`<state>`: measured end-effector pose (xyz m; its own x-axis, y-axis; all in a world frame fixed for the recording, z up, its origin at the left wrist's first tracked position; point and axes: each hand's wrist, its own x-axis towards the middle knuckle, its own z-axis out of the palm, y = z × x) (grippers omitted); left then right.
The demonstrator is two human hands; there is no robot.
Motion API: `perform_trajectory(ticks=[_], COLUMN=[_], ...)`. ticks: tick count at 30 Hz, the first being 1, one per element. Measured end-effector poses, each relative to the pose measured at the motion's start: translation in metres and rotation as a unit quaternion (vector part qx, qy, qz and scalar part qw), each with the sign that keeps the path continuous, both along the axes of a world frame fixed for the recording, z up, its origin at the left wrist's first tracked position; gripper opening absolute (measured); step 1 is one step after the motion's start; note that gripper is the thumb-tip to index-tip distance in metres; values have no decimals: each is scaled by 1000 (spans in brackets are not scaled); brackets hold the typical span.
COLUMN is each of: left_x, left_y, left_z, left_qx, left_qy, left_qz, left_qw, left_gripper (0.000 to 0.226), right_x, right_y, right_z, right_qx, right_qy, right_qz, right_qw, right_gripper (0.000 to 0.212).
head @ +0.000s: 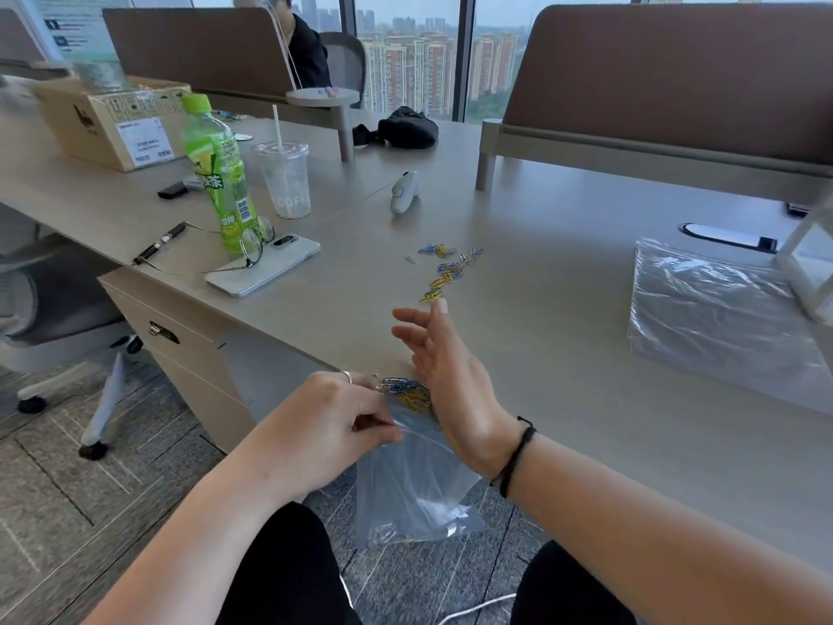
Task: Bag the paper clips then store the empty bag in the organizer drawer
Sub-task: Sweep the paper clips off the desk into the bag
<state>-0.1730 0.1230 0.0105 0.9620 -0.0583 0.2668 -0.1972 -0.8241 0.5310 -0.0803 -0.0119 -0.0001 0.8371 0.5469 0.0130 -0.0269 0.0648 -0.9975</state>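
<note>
Nearest the camera, at lower centre of the frame, a clear plastic zip bag (412,493) hangs below the front edge of the grey-beige desk (563,272), over dark trousers. The left hand (322,428) pinches the bag's mouth between thumb and curled fingers, a ring on one finger. A bunch of blue and yellow paper clips (408,392) sits at the bag's opening at the desk edge, between the two hands; a few more clips show at the bottom of the bag. The right hand (444,367) stands edge-on just right of the opening, fingers straight and spread, holding nothing, a black cord bracelet on the wrist.

Whether the bunched clips lie inside the bag's mouth or on its lip is hard to make out, since the film is transparent and the left fingers cover part of it.

A scatter of loose coloured paper clips (446,270) lies at mid-frame on the desk, just beyond the right fingertips. At right, a stack of clear plastic bags (712,318) rests beside a white frame cut off by the edge. At left stand a green drink bottle (218,173), an empty clear plastic cup with a straw (284,178), a white phone (263,268) with wire-rimmed glasses on it, a black pen (160,248) and a cardboard box (112,121).
</note>
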Motion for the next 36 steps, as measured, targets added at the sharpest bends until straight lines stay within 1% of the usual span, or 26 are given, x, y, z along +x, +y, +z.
perform_trajectory(ticks=[3, 6, 8, 9, 10, 11, 13, 14, 16, 19, 24, 27, 31, 34, 36], left_x=[-2, -3, -3, -3, -3, -3, -3, -3, -2, -2, -6, -7, -7, -8, -8], left_y=[4, 5, 5, 5, 5, 5, 4, 4, 4, 6, 11, 13, 11, 10, 11], left_z=[0, 0, 0, 0, 0, 0, 0, 1, 1, 2, 2, 2, 2, 3, 4], left_qx=[-9, -8, -10, -12, -14, -15, -18, -20, -20, -9, -2, -1, -14, -8, -7], left_qy=[0, -2, -3, -4, -5, -5, 0, 3, 8, 11, 5, 3, 9, 7, 11], left_qz=[8, 10, 10, 9, 8, 7, 5, 4, 7, 18, 32, 29, 26, 25, 28], left_qw=[1000, 1000, 1000, 1000, 1000, 1000, 1000, 1000, 1000, 1000, 999, 1000, 1000, 1000, 1000], left_gripper=[14, 16, 15, 15, 15, 15, 14, 15, 19, 26, 14, 14, 14, 14, 14], right_x=[-1, -2, 5, 12, 20, 28, 34, 36, 34, 24, 18, 16, 13, 16, 25], right_y=[6, 7, 4, 3, 2, 1, 1, 2, 7, 16, 19, 16, 14, 8, 2], right_z=[-2, 1, 9, 12, 16, 18, 21, 20, 19, 20, 19, 17, 8, 6, 10], right_qx=[36, 99, 129, 116, 77, 21, -85, -118, -134, -108, -78, -48, -19, 22, 49], right_qy=[19, 53, 66, 58, 37, 6, -46, -59, -66, -41, -42, -20, 12, 43, 70], right_qz=[9, 66, 79, 72, 64, 66, 107, 129, 154, 175, 217, 237, 262, 240, 188], right_qw=[999, 991, 986, 989, 994, 998, 990, 983, 977, 978, 972, 970, 965, 969, 978], right_gripper=[64, 65, 64, 63, 65, 67, 69, 67, 64, 61, 60, 57, 58, 62, 63])
